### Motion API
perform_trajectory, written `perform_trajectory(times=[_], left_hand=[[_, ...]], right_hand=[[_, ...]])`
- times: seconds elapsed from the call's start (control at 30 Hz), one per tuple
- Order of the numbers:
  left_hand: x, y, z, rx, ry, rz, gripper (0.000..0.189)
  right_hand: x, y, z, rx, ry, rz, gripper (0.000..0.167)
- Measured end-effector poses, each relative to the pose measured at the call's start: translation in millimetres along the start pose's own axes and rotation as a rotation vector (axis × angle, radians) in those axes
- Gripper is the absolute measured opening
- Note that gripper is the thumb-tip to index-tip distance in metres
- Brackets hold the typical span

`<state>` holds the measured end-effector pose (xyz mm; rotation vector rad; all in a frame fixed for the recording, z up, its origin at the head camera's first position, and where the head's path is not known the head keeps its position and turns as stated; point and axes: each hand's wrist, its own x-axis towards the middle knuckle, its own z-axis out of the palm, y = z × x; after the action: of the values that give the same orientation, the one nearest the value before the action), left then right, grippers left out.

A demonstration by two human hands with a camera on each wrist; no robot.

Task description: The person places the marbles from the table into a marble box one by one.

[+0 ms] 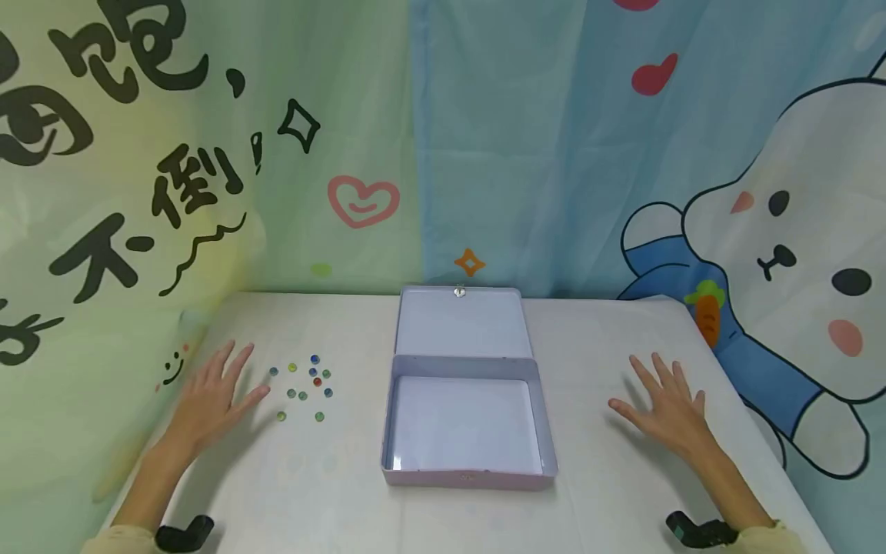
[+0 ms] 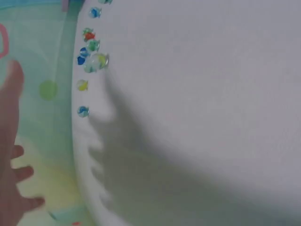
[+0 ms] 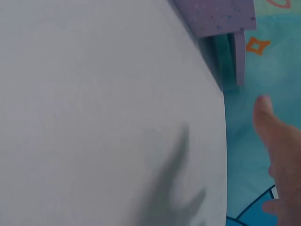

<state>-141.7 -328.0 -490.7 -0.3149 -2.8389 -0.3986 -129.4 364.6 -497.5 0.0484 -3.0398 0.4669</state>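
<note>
My left hand (image 1: 213, 402) hovers over the table's left side with its fingers spread, holding nothing. Close to its right lie several glass marbles (image 1: 302, 395) in green, blue, yellow and red. In the left wrist view the marbles (image 2: 92, 45) line up near the table's far edge, and the left hand (image 2: 14, 150) shows at the frame's side. A lilac metal box (image 1: 471, 478) stands mid-table, its hinged lid (image 1: 465, 323) tipped back and its inside bare. To the right of the box, my right hand (image 1: 667, 412) hangs above the cloth, fingers spread and holding nothing.
A white cloth covers the table (image 1: 595, 492). Behind it hangs a printed curtain (image 1: 512, 154) with hearts, lettering and a white cartoon animal, reaching down to the table's far edge. Black wrist straps (image 1: 185, 534) sit at both cuffs.
</note>
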Motion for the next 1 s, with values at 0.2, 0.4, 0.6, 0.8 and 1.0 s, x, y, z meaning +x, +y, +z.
perform_trajectory(times=[0.2,0.4,0.6,0.8,1.0], left_hand=[[-13.2,15.6,4.1,-0.094,0.160,0.004,0.041],[-26.7,22.7,14.3,-0.107,0.128,0.090,0.042],[-29.9,26.4,18.0,-0.118,0.156,0.182,0.045],[-30.4,28.8,21.0,-0.101,0.160,0.197,0.044],[-33.6,30.8,25.3,-0.091,0.115,0.176,0.032]], right_hand=[[-6.4,-26,14,0.257,0.001,-0.026,0.073],[-22.2,-68,35,0.638,-0.104,-0.002,0.056],[-37.0,-101,48,0.976,-0.247,0.101,0.056],[-37.1,-117,52,1.035,-0.249,0.189,0.055],[-35.6,-123,55,1.038,-0.221,0.225,0.055]])
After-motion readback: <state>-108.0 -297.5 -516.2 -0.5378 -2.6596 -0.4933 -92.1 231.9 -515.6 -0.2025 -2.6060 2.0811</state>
